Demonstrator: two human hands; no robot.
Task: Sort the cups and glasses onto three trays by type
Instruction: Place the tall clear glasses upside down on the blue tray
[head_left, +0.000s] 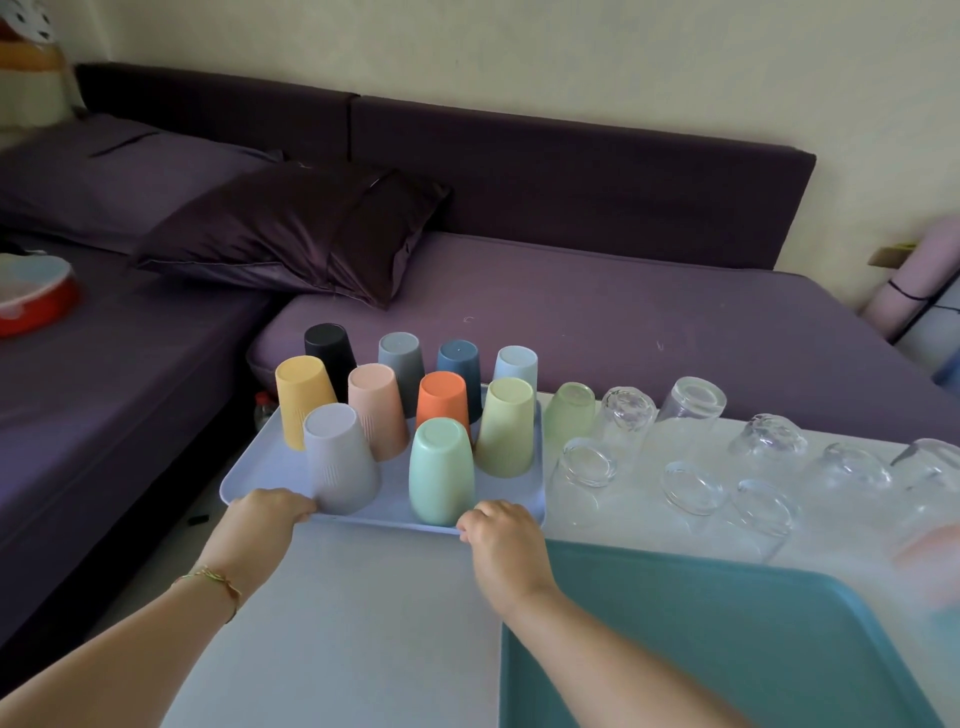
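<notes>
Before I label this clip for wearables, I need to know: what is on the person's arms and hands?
Both forearms are bare, with no sleeves in view. The left wrist carries a thin bracelet, a gold-coloured strand with a bit of red thread in it. The left hand and the right hand show no gloves, and no rings can be made out.

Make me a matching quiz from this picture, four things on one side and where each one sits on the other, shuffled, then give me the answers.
Things
1. black cup
2. teal tray
3. left hand
4. pale green cup

Places
A. on the table just right of the lavender tray, off it, by the clear glasses
B. far left corner of the cup group on the lavender tray
C. on the lavender tray's near edge, by the lilac cup
D. near right part of the table, with nothing on its visible part

Pairs: 1-B, 2-D, 3-C, 4-A
</notes>
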